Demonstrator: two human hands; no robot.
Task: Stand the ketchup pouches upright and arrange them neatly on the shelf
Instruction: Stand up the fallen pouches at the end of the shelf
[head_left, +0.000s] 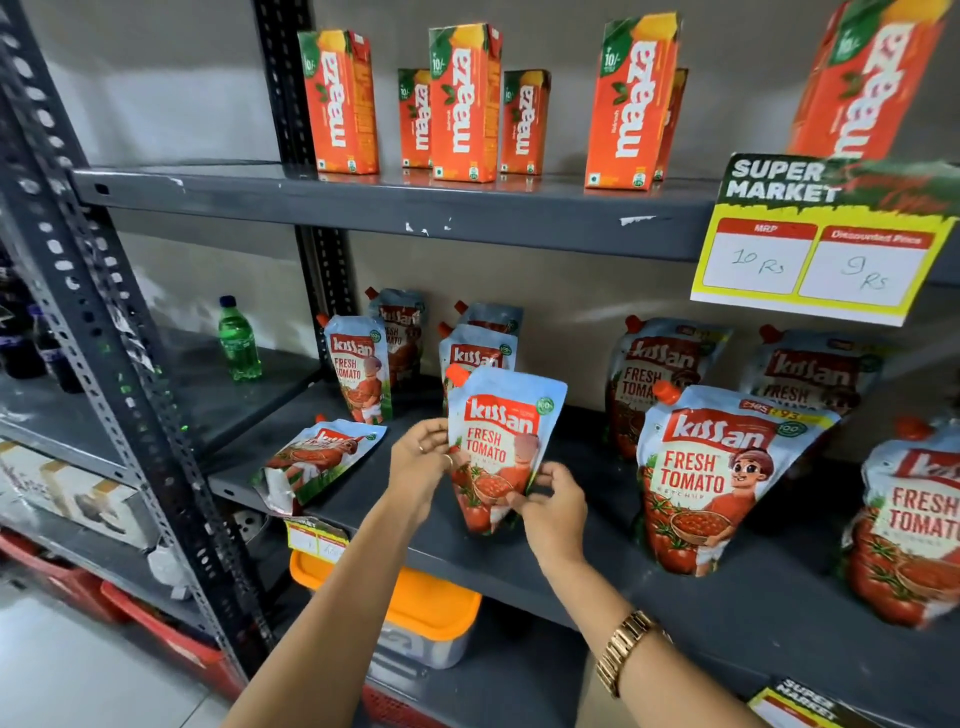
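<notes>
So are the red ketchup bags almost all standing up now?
Nearly. Most soft red-and-blue ketchup pouches already stand on the dark grey metal shelf, like the big front pouch. The left hand and right hand are holding one small pouch upright. One crumpled pouch lying flat at the left still needs standing.

Bare shelf lies open just right of the right grip, up to the large upright pouch. Left of the left grip, a toppled pouch blocks the edge. Behind both grips, standing pouches crowd the back.
</notes>
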